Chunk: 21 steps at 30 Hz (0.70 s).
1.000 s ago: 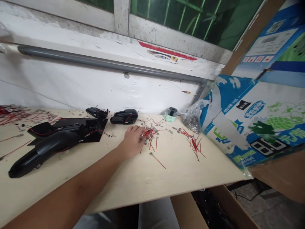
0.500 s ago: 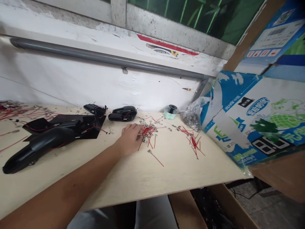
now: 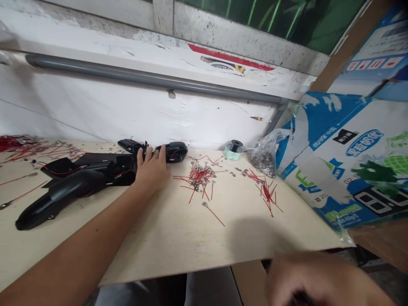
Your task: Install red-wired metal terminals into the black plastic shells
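My left hand (image 3: 153, 170) reaches over the table with its fingers apart, at the near side of a black plastic housing (image 3: 178, 151) and a smaller black part (image 3: 129, 145). Whether the fingertips touch either one I cannot tell. Just right of the hand lies a pile of red wires with small metal ends (image 3: 200, 175). One single red wire (image 3: 215, 215) lies in front of it. At the lower right edge my right hand (image 3: 318, 278) is blurred and curled around something dark, too smeared to name.
Long black housings (image 3: 73, 182) lie at the left, with more red wires (image 3: 15, 144) behind. A second wire bunch (image 3: 267, 193), a tape roll (image 3: 232, 152) and a plastic bag of metal bits (image 3: 263, 159) stand rightward. A printed carton (image 3: 357, 148) borders the table's right side.
My left hand has left the red wire pile and moved left to the black parts, fingers spreading. My right hand has come into view at the lower right. The view has shifted slightly.
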{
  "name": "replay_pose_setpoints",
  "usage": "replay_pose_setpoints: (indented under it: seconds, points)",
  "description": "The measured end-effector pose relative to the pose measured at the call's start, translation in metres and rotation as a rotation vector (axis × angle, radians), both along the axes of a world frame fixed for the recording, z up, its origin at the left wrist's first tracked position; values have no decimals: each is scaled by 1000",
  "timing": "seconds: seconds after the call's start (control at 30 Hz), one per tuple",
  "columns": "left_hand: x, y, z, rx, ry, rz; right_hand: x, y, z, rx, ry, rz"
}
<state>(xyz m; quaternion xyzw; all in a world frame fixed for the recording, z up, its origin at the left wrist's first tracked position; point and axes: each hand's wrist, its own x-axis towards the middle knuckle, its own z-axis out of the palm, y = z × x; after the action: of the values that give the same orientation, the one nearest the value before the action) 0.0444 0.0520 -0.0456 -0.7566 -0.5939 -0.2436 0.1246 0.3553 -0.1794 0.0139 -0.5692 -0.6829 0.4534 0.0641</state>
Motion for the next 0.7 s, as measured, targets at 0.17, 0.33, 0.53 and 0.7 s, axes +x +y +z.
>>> replay_pose_setpoints:
  seconds: [0.17,0.33,0.53,0.7]
  points:
    - [3,-4,-3,45,17,29,-35,109,16,400,185,138]
    - [7,-3,-4,-64,-13,7,-64,180,-17,712,177,-39]
    - [12,-3,-4,-110,-101,-22,-59,179,-39,771,269,-228]
    - [24,-16,4,-161,-359,-272,-40,189,-36,525,621,-527]
